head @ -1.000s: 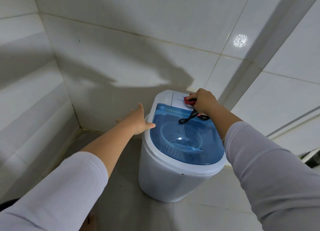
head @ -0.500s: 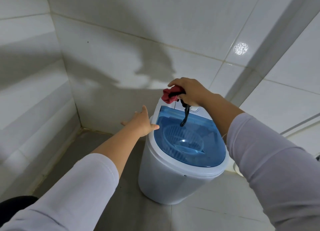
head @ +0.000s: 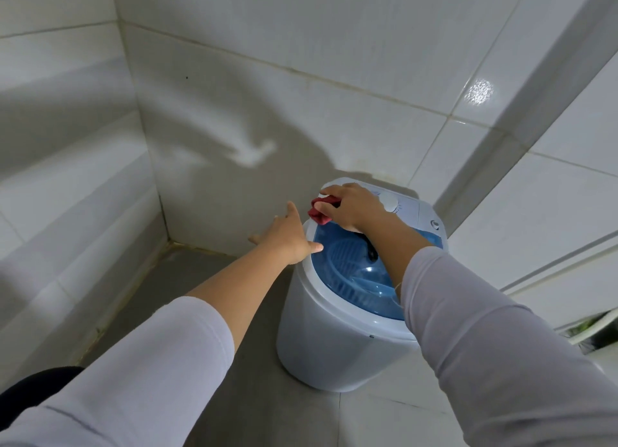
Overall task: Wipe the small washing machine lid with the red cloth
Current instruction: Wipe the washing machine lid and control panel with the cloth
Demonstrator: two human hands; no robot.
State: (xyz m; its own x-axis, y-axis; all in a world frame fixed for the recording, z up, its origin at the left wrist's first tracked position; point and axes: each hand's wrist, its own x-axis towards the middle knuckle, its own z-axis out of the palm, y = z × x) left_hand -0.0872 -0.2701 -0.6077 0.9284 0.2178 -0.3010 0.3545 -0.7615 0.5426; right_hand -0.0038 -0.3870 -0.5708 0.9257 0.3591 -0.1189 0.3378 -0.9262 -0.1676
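Gripping red cloth [head: 319,212], right hand [head: 354,209] at blue lid [head: 347,272] edge; left hand [head: 289,235] flat, bracing rim. Risk: dangling black cord [head: 369,249] snagging, hard push tipping washer [head: 334,346].

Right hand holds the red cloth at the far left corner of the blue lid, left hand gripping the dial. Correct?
Not quite. The left hand rests open on the washer's white rim, not the dial. The head view shows the right hand holding the red cloth as stated.

Grey tiled floor [head: 214,279], small white washing machine [head: 334,343] standing on it, close to the tiled wall corner
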